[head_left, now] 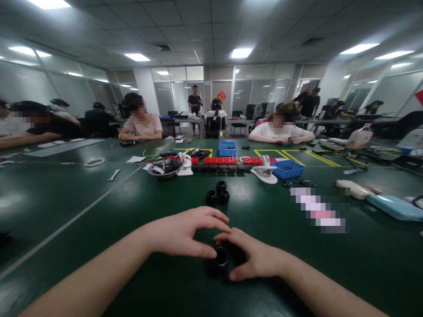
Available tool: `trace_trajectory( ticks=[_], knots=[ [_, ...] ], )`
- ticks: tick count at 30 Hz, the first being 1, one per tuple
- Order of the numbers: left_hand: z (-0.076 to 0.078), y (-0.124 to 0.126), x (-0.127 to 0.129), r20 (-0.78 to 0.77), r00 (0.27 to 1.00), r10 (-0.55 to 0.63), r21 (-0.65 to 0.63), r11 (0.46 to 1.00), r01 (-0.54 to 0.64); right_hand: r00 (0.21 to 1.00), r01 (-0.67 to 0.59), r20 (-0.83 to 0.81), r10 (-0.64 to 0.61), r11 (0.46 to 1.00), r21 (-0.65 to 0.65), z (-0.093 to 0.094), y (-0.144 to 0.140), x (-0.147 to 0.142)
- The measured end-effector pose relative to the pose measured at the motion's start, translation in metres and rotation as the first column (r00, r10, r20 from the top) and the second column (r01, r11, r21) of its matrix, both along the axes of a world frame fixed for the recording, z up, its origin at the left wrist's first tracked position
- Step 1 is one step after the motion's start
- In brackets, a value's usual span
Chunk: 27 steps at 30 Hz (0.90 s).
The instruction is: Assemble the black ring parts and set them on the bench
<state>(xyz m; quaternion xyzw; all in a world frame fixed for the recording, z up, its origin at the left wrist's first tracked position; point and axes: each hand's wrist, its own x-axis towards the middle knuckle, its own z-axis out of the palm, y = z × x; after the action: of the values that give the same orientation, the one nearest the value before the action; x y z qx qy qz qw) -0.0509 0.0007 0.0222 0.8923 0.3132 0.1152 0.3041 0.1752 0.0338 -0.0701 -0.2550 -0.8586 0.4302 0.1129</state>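
Note:
A black, round, hollow part (pixel 222 260) sits on the green table right in front of me. My left hand (pixel 187 231) arches over it from the left, fingers apart, with the thumb tip at the part's rim; whether it touches cannot be made out. On the other side my right hand (pixel 256 255) curves around it, thumb and fingers spread, the thumb near the table. The fingertips of both hands meet or overlap above the part. Farther off, three similar black round parts (pixel 224 197) stand in a tight cluster.
Beyond the cluster lie a row of red blocks (pixel 220 160), white clip stands (pixel 264 171), blue bins (pixel 288 169) and a bowl of cables (pixel 164 168). A wrench (pixel 114 175) is at left, glasses (pixel 300 183) and a light-blue case (pixel 395 207) at right. People sit across the table.

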Motion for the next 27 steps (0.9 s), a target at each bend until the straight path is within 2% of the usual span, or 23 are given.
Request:
trace_trajectory(
  ticks=[2,4,6,9,11,13,15,18,23,27],
  knots=[
    [0.001,0.004,0.009,-0.097,0.988,-0.122,-0.044,0.992,0.118,0.999,-0.03,0.011,0.03,0.998,0.056,0.0,-0.002,-0.002],
    [-0.004,0.009,0.017,-0.18,0.963,-0.199,-0.07,0.979,0.189,0.999,-0.05,-0.007,0.051,0.993,0.107,-0.002,-0.003,-0.005],
    [-0.011,0.014,0.021,-0.216,0.947,-0.237,-0.068,0.971,0.228,0.998,-0.06,-0.025,0.065,0.986,0.152,-0.004,-0.003,-0.008],
    [-0.019,0.016,0.022,-0.187,0.947,-0.26,-0.036,0.965,0.258,0.998,-0.053,-0.008,0.056,0.977,0.208,-0.009,-0.002,-0.013],
    [-0.023,0.012,0.023,-0.189,0.964,-0.187,0.008,0.981,0.192,0.999,-0.035,0.006,0.035,0.973,0.227,-0.011,-0.002,-0.016],
    [-0.028,0.006,0.028,-0.237,0.971,-0.022,0.078,0.996,0.041,1.0,-0.021,0.007,0.02,0.97,0.244,-0.013,-0.002,-0.017],
    [-0.034,-0.001,0.035,-0.318,0.939,0.134,0.169,0.982,-0.083,1.0,-0.011,0.002,0.011,0.965,0.262,-0.013,-0.002,-0.017],
    [-0.045,-0.01,0.047,-0.401,0.871,0.285,0.3,0.939,-0.17,1.0,-0.021,-0.001,0.022,0.958,0.286,-0.012,-0.001,-0.018],
    [-0.056,-0.02,0.056,-0.401,0.812,0.423,0.402,0.878,-0.259,1.0,-0.022,-0.013,0.027,0.951,0.31,-0.011,-0.001,-0.018],
    [-0.054,-0.022,0.054,-0.399,0.805,0.439,0.43,0.865,-0.258,1.0,-0.03,0.001,0.031,0.951,0.308,-0.011,-0.002,-0.016]
  ],
)
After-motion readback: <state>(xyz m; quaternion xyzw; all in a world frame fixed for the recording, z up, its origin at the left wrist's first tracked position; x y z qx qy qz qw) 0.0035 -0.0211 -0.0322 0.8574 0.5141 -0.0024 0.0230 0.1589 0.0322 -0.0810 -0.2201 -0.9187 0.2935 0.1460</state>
